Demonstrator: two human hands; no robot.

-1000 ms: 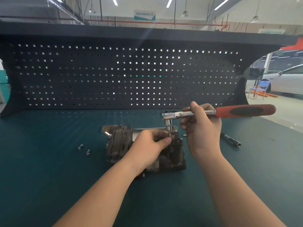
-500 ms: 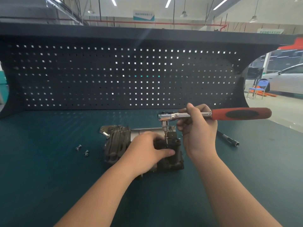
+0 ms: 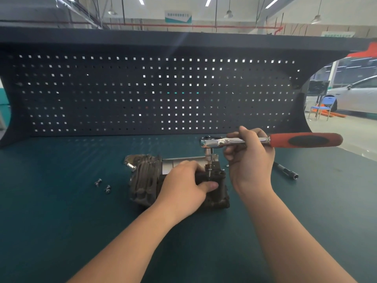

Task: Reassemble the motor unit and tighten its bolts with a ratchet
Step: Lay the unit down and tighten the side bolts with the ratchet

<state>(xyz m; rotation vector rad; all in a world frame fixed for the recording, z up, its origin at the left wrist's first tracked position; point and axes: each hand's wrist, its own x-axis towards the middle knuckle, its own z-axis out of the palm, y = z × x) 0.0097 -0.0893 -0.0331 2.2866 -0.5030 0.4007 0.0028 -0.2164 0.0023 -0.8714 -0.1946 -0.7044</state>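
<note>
While L hand (image 3: 184, 185) grips ribbed, dark cast motor (image 3: 146, 178), R hand (image 3: 247, 160) holds chrome ratchet (image 3: 216, 142), red-grip; bolt (image 3: 209, 173) threaded; apparently 2 loose bolts (image 3: 103, 185).

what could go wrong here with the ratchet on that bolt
The right hand holds the ratchet on its metal shank, not the red handle, so leverage may be poor and the socket could slip off the raised bolt. The left hand grips the motor unit close beside that bolt; a slip might hit its thumb.
</note>
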